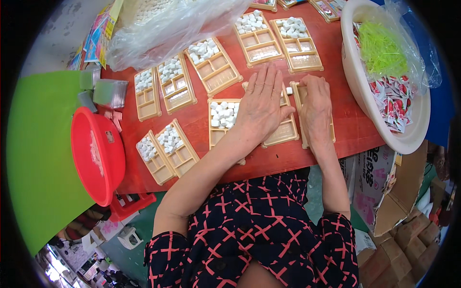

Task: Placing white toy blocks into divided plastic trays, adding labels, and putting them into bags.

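Observation:
My left hand (261,103) lies flat, fingers stretched out together, over a beige compartment tray (284,132). It hides that tray's upper section. My right hand (315,103) bends its fingers down over a neighbouring beige tray (304,126); its fingertips and whatever is between them are hidden. One small white cube (289,90) shows between the two hands. Left of my left hand, another tray holds a heap of white cubes (224,114) in its large section, partly under my wrist. Several more trays stand around, their big sections filled with white cubes (203,50) and their smaller sections bare.
A clear plastic bag (177,36) of white pieces covers the far left. At right, a white basin (353,81) holds green strips (382,48) and red-white sachets (393,98). A red basin (120,153) stands at left by clear plastic boxes (110,92). Cardboard boxes (403,197) sit below right.

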The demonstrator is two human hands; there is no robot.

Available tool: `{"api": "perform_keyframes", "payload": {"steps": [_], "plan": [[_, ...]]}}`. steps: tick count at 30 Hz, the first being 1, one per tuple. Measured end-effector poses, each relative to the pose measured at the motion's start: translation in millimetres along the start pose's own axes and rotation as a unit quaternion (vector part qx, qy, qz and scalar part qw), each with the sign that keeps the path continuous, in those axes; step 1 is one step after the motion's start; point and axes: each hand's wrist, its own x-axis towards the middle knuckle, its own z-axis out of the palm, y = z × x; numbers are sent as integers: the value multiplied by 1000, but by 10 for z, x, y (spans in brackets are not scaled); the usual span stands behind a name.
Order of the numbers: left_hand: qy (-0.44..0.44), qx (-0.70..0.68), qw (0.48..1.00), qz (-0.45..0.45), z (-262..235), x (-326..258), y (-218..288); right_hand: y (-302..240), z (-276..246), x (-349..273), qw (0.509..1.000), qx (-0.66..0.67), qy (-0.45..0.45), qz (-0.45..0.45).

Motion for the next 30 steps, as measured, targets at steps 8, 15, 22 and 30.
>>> {"api": "perform_keyframes", "payload": {"steps": [8,15,22,30], "plan": [[-11,-15,1000,-9,-24,-63,-7,-68,21,17,1000,-8,-13,-19],[23,2,1000,1,9,-71,-29,-72,-34,-7,990,-72,-105,-62],[37,15,999,1,45,-87,-26,2,4,-19,986,-107,-95,-91],[-10,-134,991,-27,-62,-73,-78,142,-244,74,876,447,8,180]]}}
